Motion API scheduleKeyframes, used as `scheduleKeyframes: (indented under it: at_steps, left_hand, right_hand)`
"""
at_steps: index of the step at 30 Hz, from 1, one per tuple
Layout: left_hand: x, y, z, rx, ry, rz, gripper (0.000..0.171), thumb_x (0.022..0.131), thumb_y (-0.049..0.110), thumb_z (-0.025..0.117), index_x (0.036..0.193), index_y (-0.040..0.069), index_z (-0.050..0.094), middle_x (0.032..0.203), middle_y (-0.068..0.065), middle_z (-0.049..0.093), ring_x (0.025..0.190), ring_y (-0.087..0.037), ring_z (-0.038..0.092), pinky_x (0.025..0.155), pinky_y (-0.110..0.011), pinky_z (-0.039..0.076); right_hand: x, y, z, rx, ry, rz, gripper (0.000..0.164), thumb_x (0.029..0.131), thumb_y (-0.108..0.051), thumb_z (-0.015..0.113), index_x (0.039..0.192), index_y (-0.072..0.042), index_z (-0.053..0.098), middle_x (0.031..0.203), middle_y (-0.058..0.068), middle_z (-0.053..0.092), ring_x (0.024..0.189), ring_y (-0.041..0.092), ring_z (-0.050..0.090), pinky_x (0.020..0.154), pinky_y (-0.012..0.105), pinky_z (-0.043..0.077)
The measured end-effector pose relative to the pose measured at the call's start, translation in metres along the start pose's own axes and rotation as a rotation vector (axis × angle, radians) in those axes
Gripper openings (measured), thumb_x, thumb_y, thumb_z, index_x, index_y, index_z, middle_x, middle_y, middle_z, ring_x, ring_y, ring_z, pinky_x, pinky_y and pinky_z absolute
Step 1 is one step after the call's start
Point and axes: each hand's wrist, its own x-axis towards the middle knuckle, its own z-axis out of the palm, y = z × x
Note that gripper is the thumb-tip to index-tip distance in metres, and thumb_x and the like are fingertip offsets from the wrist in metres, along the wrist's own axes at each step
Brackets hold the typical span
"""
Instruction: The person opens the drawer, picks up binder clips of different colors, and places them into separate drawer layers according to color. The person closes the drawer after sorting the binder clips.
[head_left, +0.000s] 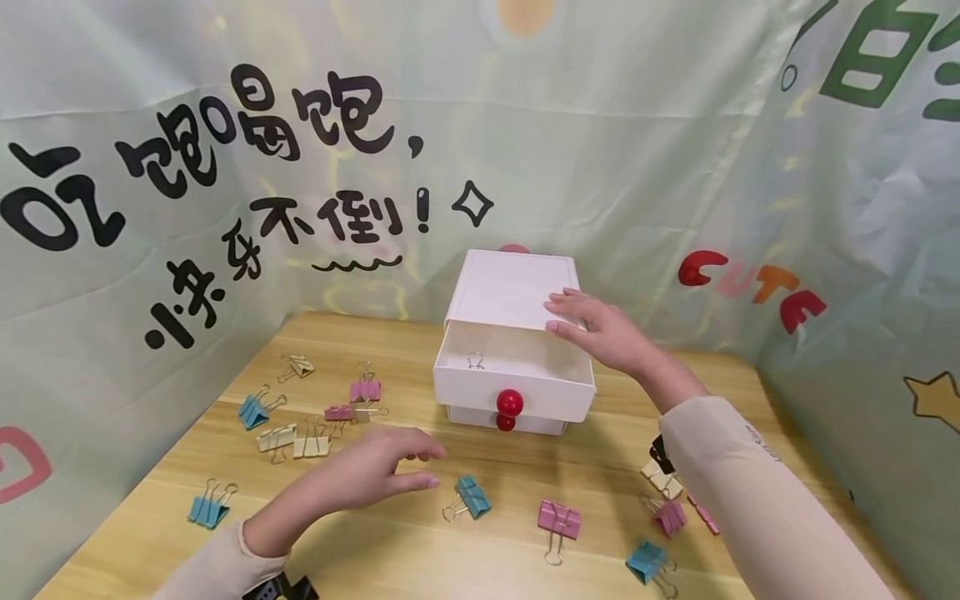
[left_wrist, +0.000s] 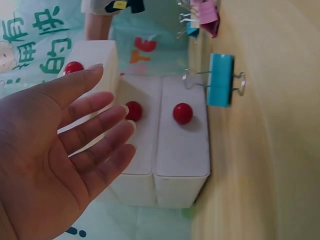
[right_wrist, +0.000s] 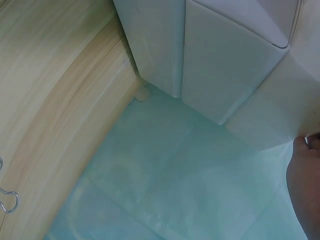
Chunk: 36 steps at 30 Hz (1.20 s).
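A white drawer box point(head_left: 517, 283) stands at the back of the table, its top drawer point(head_left: 465, 387) pulled out. The drawer has a red round knob point(head_left: 510, 403), and a binder clip point(head_left: 476, 361) shows inside it. My right hand point(head_left: 606, 335) lies at the box's top right edge, fingers extended; in the right wrist view only part of that hand point(right_wrist: 304, 185) shows. With loosely bent fingers, my left hand point(head_left: 375, 468) hovers in front of the box, holding nothing. Nearest to it is a blue binder clip point(head_left: 472, 497), also blue in the left wrist view point(left_wrist: 220, 80).
Pink, cream and blue binder clips lie left of the box, including a blue one point(head_left: 208, 507). A pink clip point(head_left: 559, 520) lies at front centre; another blue clip point(head_left: 647, 562) and several more are under the right forearm. A printed cloth point(head_left: 615, 167) hangs behind the table.
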Motion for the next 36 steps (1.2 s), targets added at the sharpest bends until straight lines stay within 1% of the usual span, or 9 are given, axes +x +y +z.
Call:
scheduleKeyframes:
  at_steps: [5,9,14,18,21,25,29,33,36]
  left_hand:
    - [0.001,-0.002,0.012,0.05,-0.002,0.003,0.037,0.095,0.04,0.063,0.119,0.014,0.068,0.114,0.006,0.067,0.104,-0.011,0.063,0.09,-0.034,0.052]
    - [0.002,-0.003,0.022,0.058,-0.021,0.012,0.034,0.094,0.037,0.065,0.119,0.014,0.068,0.118,0.005,0.066,0.111,-0.014,0.062,0.095,-0.036,0.051]
    - [0.005,-0.003,0.032,0.05,-0.047,0.03,0.033,0.093,0.035,0.068,0.119,0.016,0.068,0.118,0.006,0.066,0.109,-0.014,0.062,0.093,-0.034,0.052]
    - [0.007,-0.003,0.038,0.049,-0.087,0.022,0.034,0.092,0.036,0.068,0.119,0.016,0.068,0.117,0.008,0.065,0.107,-0.012,0.062,0.092,-0.033,0.052]
    - [0.009,-0.003,0.042,0.046,-0.12,0.001,0.035,0.092,0.037,0.068,0.12,0.016,0.068,0.118,0.008,0.064,0.107,-0.012,0.062,0.092,-0.033,0.051]
    - [0.012,-0.005,0.046,0.054,-0.145,0.0,0.036,0.091,0.037,0.069,0.12,0.016,0.068,0.119,0.007,0.064,0.106,-0.012,0.062,0.092,-0.033,0.051]
    - [0.015,-0.007,0.05,0.077,-0.15,0.043,0.033,0.09,0.033,0.07,0.119,0.017,0.069,0.118,0.007,0.065,0.106,-0.011,0.062,0.092,-0.031,0.051]
    - [0.019,-0.01,0.054,0.068,-0.141,0.103,0.025,0.089,0.026,0.072,0.113,0.017,0.071,0.113,0.008,0.067,0.104,-0.009,0.063,0.09,-0.027,0.051]
    - [0.021,-0.012,0.057,0.054,-0.138,0.129,0.02,0.089,0.022,0.073,0.108,0.017,0.073,0.108,0.009,0.068,0.1,-0.005,0.063,0.086,-0.022,0.051]
  right_hand:
    - [0.0,0.0,0.001,0.0,0.002,0.001,0.057,0.097,-0.047,0.057,0.141,-0.011,0.054,0.152,0.007,0.04,0.145,0.025,0.025,0.116,0.052,0.018]
    - [0.0,0.002,0.001,-0.004,0.0,0.004,0.057,0.097,-0.047,0.057,0.141,-0.011,0.054,0.152,0.007,0.04,0.145,0.026,0.025,0.116,0.052,0.018]
    - [0.0,0.002,0.001,0.001,-0.001,0.003,0.057,0.097,-0.047,0.057,0.141,-0.011,0.054,0.153,0.007,0.04,0.145,0.026,0.025,0.116,0.052,0.018]
    - [0.0,0.002,0.002,0.006,0.001,0.0,0.056,0.097,-0.046,0.057,0.14,-0.01,0.054,0.153,0.007,0.04,0.145,0.026,0.025,0.117,0.052,0.018]
    - [0.0,0.002,0.002,0.002,-0.003,0.004,0.057,0.097,-0.047,0.056,0.141,-0.011,0.054,0.153,0.007,0.039,0.145,0.026,0.024,0.116,0.053,0.017]
    - [-0.001,0.002,0.002,-0.001,-0.009,0.013,0.057,0.097,-0.048,0.056,0.142,-0.012,0.053,0.154,0.006,0.038,0.145,0.025,0.024,0.116,0.053,0.017]
    - [-0.001,0.002,0.002,0.004,-0.006,0.013,0.057,0.097,-0.047,0.056,0.141,-0.011,0.053,0.154,0.006,0.038,0.145,0.025,0.023,0.116,0.053,0.017]
    - [-0.001,0.002,0.002,0.007,-0.001,0.01,0.057,0.097,-0.048,0.056,0.141,-0.011,0.054,0.153,0.006,0.038,0.145,0.025,0.024,0.116,0.053,0.017]
    - [-0.001,0.002,0.002,0.008,-0.001,0.009,0.057,0.097,-0.048,0.056,0.141,-0.011,0.054,0.154,0.006,0.038,0.145,0.025,0.024,0.117,0.053,0.017]
